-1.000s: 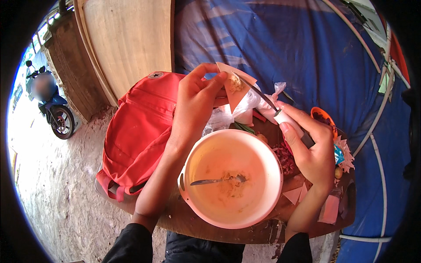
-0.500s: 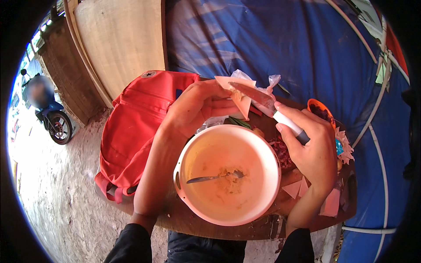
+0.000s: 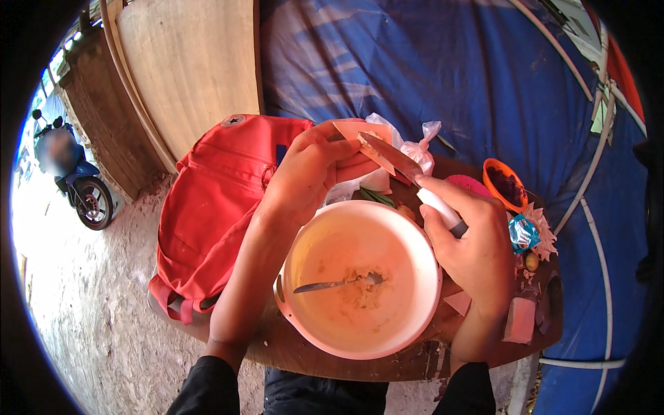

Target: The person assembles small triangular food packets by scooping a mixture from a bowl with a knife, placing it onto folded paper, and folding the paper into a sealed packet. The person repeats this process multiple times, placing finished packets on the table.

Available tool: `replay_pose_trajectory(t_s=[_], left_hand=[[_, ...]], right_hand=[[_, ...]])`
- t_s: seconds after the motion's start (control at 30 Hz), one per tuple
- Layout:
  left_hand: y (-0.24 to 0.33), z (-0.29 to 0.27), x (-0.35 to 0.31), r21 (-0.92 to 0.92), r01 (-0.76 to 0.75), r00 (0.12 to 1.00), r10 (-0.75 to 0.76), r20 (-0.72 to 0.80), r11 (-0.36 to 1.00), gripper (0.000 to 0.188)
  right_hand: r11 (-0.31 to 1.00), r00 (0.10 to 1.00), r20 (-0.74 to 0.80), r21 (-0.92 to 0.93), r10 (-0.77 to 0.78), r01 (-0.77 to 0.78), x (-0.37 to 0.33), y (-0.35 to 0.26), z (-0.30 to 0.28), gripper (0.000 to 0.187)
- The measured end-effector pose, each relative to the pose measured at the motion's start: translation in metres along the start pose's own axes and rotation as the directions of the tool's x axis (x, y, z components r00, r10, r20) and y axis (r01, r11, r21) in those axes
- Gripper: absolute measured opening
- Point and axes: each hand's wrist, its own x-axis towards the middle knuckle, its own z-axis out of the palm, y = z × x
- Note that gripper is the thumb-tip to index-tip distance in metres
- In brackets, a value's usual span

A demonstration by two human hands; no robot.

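My left hand (image 3: 301, 173) pinches a thin, pale triangular wrapper sheet (image 3: 379, 130) above the far rim of a large white basin (image 3: 280, 304). A small pale lump of filling seems to sit on the sheet, at the blade's tip. In my right hand (image 3: 474, 252) is a knife (image 3: 400, 159), gripped by its white and grey handle, its blade slanting up-left against the sheet. Inside the basin lies a metal spoon (image 3: 321, 286), its bowl end in a small amount of crumbly yellowish mixture.
A red backpack (image 3: 214, 200) rests left of the basin on the brown table (image 3: 277, 349). To the right are an orange bowl (image 3: 494, 187) with dark contents, a blue packet (image 3: 523, 234) and a pale block (image 3: 520, 320). Plastic bags (image 3: 420, 149) lie beyond.
The knife and my right hand have shifted left and a little down, uncovering more of the orange bowl and blue packet. The blade's tip now meets the sheet closer to my left fingers.
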Motion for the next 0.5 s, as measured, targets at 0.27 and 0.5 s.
replay_pose_trajectory(t_s=[0.27,0.5], left_hand=[[-0.007,-0.0013,0.0037,-0.16,-0.046,0.995,0.032,-0.091,0.986,0.021],[-0.0027,-0.0068,0.0034,-0.213,-0.019,0.996,0.001,-0.085,0.977,0.027]], right_hand=[[0.999,1.0,-0.004,-0.045,-0.014,0.014,-0.0036,-0.0039,0.0027,0.029],[0.996,0.999,0.007,-0.074,0.045,-0.044,-0.0047,-0.0036,-0.0006,0.029]])
